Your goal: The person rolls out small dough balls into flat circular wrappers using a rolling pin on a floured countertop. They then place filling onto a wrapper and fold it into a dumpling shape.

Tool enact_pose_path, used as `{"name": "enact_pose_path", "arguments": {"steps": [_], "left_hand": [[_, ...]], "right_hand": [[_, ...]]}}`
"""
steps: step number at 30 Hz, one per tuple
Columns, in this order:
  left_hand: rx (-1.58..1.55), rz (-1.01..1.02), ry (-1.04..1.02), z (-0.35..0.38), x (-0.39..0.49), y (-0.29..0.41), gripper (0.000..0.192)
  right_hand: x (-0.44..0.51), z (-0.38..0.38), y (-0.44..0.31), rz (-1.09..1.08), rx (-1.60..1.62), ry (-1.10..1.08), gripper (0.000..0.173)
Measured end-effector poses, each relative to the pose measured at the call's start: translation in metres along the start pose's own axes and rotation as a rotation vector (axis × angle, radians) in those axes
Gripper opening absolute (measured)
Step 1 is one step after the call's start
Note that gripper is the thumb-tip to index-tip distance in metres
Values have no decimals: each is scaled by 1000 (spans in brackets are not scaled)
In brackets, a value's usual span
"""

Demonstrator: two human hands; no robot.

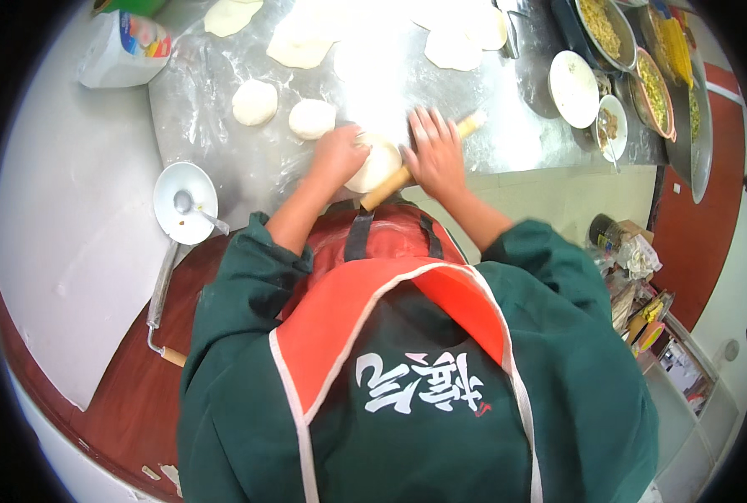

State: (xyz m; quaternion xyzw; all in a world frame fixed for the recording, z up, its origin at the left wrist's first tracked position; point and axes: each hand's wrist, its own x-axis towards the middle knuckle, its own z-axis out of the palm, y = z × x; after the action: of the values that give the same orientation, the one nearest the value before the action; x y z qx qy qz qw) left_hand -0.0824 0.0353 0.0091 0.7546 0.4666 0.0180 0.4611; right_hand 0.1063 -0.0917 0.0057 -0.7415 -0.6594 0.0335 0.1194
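Note:
Near the front edge of a floured metal table [207,148], my left hand [340,153] grips the left edge of a flattened round of dough [376,168]. My right hand [435,148] lies palm down over a wooden rolling pin [387,188], which slants along the right side of that round. Two thick dough balls, one [255,102] farther left and one [312,119] just beyond my left hand, rest on the flour. Flat dough pieces [299,47] lie at the back, partly washed out by glare.
A white bowl [175,221] with a spoon stands at the table's left corner, a plastic jug [125,56] behind it. At right are a white plate [573,89], a small bowl [618,146] with a spoon, and basins of chopped food [655,94]. A metal tool [513,31] lies at the back.

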Motion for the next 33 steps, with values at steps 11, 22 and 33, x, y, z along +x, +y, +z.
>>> {"name": "enact_pose_path", "arguments": {"steps": [11,22,33], "left_hand": [[-49,-36,43,-3,-28,-4,38],[-239,-8,769,-128,2,-59,36],[65,1,192,-8,0,4,42]], "right_hand": [[42,12,-22,-51,78,72,67],[-24,-15,7,-23,11,-11,56],[-46,-20,27,10,39,-10,60]]}}
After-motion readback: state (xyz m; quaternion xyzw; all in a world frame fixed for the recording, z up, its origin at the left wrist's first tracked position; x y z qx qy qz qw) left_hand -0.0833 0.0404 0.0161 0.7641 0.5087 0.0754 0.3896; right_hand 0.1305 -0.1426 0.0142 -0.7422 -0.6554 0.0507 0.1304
